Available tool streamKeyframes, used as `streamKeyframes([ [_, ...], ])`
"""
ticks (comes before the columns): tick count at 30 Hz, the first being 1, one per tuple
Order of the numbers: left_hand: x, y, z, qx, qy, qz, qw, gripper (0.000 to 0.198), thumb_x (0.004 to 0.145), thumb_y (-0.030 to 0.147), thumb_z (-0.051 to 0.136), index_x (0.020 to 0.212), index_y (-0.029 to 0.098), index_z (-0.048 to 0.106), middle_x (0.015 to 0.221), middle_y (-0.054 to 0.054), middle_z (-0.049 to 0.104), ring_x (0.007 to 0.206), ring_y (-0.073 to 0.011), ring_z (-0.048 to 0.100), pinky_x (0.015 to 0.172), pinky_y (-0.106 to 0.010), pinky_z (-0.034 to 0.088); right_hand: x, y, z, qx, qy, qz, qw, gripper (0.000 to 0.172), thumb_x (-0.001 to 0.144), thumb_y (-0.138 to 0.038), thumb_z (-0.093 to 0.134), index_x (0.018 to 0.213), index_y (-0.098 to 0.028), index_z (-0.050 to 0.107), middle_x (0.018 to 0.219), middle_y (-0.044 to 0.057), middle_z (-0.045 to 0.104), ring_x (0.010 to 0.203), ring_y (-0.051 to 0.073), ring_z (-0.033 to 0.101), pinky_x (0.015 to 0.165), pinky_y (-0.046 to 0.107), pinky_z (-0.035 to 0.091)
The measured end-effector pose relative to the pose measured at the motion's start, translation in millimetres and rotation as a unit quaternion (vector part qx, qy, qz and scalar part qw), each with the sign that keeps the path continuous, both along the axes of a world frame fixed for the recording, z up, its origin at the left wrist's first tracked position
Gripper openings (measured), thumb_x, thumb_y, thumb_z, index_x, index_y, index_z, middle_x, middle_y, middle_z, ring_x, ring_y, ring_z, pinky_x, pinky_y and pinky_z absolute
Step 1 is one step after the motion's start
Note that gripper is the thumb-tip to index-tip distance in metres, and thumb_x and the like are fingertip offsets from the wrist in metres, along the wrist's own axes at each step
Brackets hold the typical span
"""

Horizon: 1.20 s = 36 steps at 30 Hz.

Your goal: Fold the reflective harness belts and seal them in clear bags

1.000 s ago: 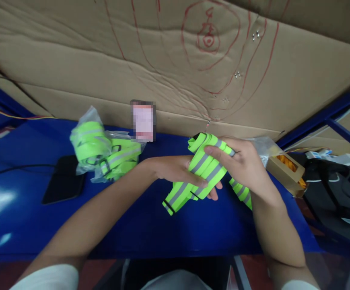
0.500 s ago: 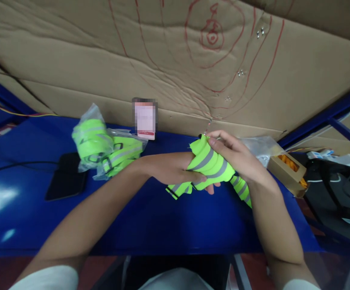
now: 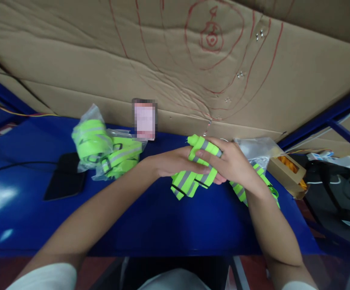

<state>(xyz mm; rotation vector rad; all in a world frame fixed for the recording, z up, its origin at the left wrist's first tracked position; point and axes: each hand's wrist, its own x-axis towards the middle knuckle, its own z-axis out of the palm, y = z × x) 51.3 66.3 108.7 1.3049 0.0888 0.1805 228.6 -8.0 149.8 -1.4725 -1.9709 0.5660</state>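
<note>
Bunched between my hands is a fluorescent yellow-green strap [image 3: 187,183] with grey reflective stripes and narrow black bands. My left hand [image 3: 178,163] supports the folds from the left, its thumb over them and some fingertips showing beyond on the right. From above and the right, my right hand [image 3: 227,159] wraps round the upper folds, thumb pressed on the front. Loose ends hang below my left hand. More yellow-green strap [image 3: 238,191] lies by my right wrist, partly hidden by the forearm; whether it joins the held piece I cannot tell.
On the blue table [image 3: 151,217], left, lie clear bags of yellow-green straps [image 3: 92,139] and a black phone-like slab [image 3: 66,177]. A blurred pinkish card [image 3: 145,119] leans on the cardboard wall [image 3: 72,64]. Right are a clear bag [image 3: 255,149], an open carton [image 3: 288,169] and a black bag [image 3: 326,189].
My right hand has come down over the strap and covers more of it. The bundle looks narrower and more folded. More strap shows on the right of my right wrist.
</note>
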Motion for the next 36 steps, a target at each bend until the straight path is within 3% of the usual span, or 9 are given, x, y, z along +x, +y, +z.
streamKeyframes([
  [3, 5, -2, -5.9, -0.074, 0.007, -0.007, 0.997, 0.044, 0.081, 0.037, 0.087, 0.117, 0.013, 0.077, 0.124, -0.017, 0.076, 0.117, -0.0280, 0.074, 0.106, -0.041, 0.056, 5, 2, 0.8, 0.016, -0.004, -0.030, 0.999, 0.040, 0.096, -0.056, 0.064, 0.116, -0.023, 0.077, 0.088, 0.001, 0.078, 0.075, 0.018, 0.069, 0.073, 0.029, 0.052],
  [9, 4, -2, -6.5, 0.014, 0.028, 0.015, 0.999, 0.043, 0.080, 0.026, 0.086, 0.119, 0.014, 0.074, 0.119, -0.016, 0.078, 0.109, -0.0255, 0.075, 0.089, -0.035, 0.061, 11, 0, 6.9, 0.034, 0.073, -0.081, 0.993, 0.044, 0.094, -0.061, 0.063, 0.088, -0.019, 0.076, 0.067, 0.000, 0.069, 0.058, 0.013, 0.059, 0.056, 0.025, 0.045],
  [14, 0, 6, -11.1, 0.100, 0.031, -0.063, 0.993, 0.031, 0.092, 0.035, 0.075, 0.115, 0.015, 0.075, 0.106, -0.012, 0.080, 0.102, -0.0203, 0.075, 0.089, -0.030, 0.059, 13, -4, 8.3, -0.025, 0.130, -0.081, 0.988, 0.053, 0.090, -0.067, 0.066, 0.076, -0.017, 0.075, 0.066, 0.001, 0.069, 0.058, 0.013, 0.059, 0.053, 0.023, 0.044],
  [22, -8, 5, 6.4, 0.181, 0.043, -0.058, 0.981, 0.034, 0.095, 0.043, 0.071, 0.114, 0.015, 0.074, 0.103, -0.010, 0.080, 0.100, -0.0203, 0.075, 0.087, -0.027, 0.057, 17, -1, 4.0, -0.149, 0.285, -0.039, 0.946, 0.058, 0.087, -0.074, 0.064, 0.094, -0.018, 0.077, 0.082, 0.008, 0.076, 0.069, 0.021, 0.070, 0.063, 0.031, 0.058],
  [24, -9, 1, 11.8, 0.179, 0.025, -0.047, 0.982, 0.032, 0.094, 0.040, 0.072, 0.113, 0.015, 0.074, 0.102, -0.010, 0.081, 0.097, -0.0197, 0.075, 0.086, -0.026, 0.058, 15, 4, 0.3, -0.131, 0.297, -0.049, 0.945, 0.055, 0.090, -0.070, 0.064, 0.106, -0.020, 0.074, 0.088, 0.007, 0.077, 0.072, 0.020, 0.071, 0.064, 0.030, 0.058],
  [27, -8, -3, 15.3, 0.172, 0.013, -0.019, 0.985, 0.028, 0.094, 0.035, 0.072, 0.112, 0.014, 0.074, 0.101, -0.010, 0.081, 0.094, -0.0192, 0.075, 0.083, -0.027, 0.059, 14, 11, -5.4, -0.014, 0.251, -0.083, 0.964, 0.045, 0.090, -0.060, 0.069, 0.117, -0.024, 0.068, 0.097, 0.003, 0.076, 0.078, 0.016, 0.070, 0.067, 0.027, 0.056],
  [30, -7, -2, 14.1, 0.164, 0.018, -0.017, 0.986, 0.026, 0.092, 0.030, 0.074, 0.113, 0.013, 0.073, 0.107, -0.012, 0.081, 0.098, -0.0197, 0.076, 0.082, -0.026, 0.059, 14, 10, -5.8, 0.066, 0.163, -0.081, 0.981, 0.034, 0.094, -0.052, 0.068, 0.110, -0.023, 0.071, 0.100, 0.003, 0.076, 0.084, 0.016, 0.070, 0.074, 0.028, 0.056],
  [33, -4, 0, 10.5, 0.154, 0.012, -0.025, 0.988, 0.029, 0.089, 0.025, 0.077, 0.115, 0.014, 0.073, 0.114, -0.011, 0.080, 0.102, -0.0197, 0.076, 0.084, -0.027, 0.061, 16, 3, -0.5, 0.065, 0.078, -0.047, 0.994, 0.036, 0.101, -0.051, 0.057, 0.114, -0.022, 0.075, 0.110, 0.005, 0.078, 0.098, 0.020, 0.072, 0.087, 0.033, 0.056],
  [36, -2, 2, 5.5, 0.171, 0.000, -0.018, 0.985, 0.025, 0.088, 0.025, 0.077, 0.111, 0.014, 0.076, 0.113, -0.010, 0.080, 0.102, -0.0197, 0.076, 0.088, -0.028, 0.061, 14, -3, 3.4, 0.002, -0.004, 0.037, 0.999, 0.045, 0.104, -0.052, 0.049, 0.134, -0.023, 0.068, 0.123, 0.007, 0.076, 0.108, 0.022, 0.073, 0.095, 0.035, 0.055],
])
